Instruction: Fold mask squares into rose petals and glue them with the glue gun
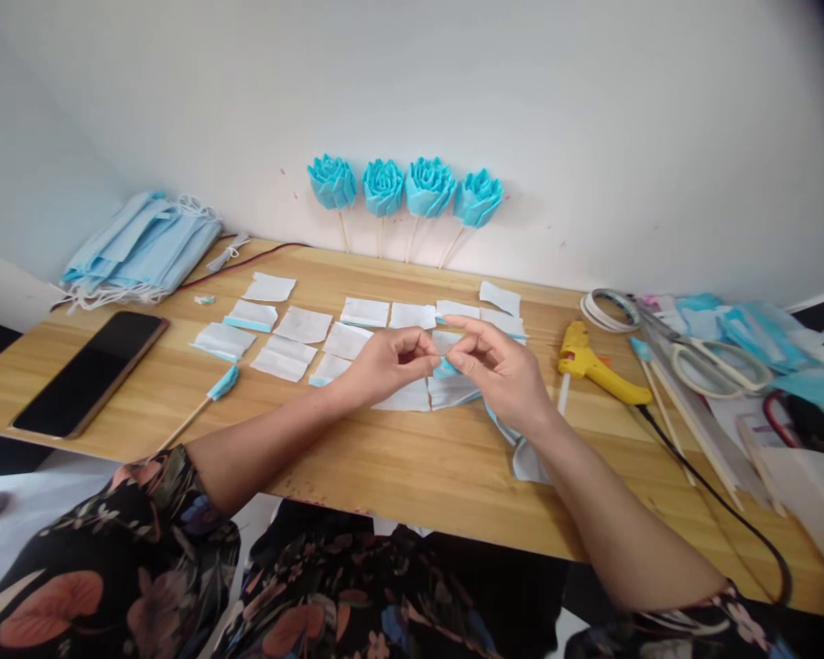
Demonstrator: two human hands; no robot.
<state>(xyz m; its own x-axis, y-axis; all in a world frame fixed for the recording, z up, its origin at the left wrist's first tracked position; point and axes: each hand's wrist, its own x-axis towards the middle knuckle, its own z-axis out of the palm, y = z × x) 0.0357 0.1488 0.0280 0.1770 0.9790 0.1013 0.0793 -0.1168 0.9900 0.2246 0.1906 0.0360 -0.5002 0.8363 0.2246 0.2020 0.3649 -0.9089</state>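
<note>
Left hand (402, 364), thumb and fingertip closed together on a small bright-blue, soft, fabric-like piece (446, 368); the piece, directly right of these fingertips, spanning the narrow gap between the 2 hands and equally near both, its long axis not discernible because fingers hide most of it, the visible patch matt and plain; right hand (501, 371), thumb and finger pinched on the piece's opposite side; yellow plastic glue gun (575, 352), right of this hand
</note>
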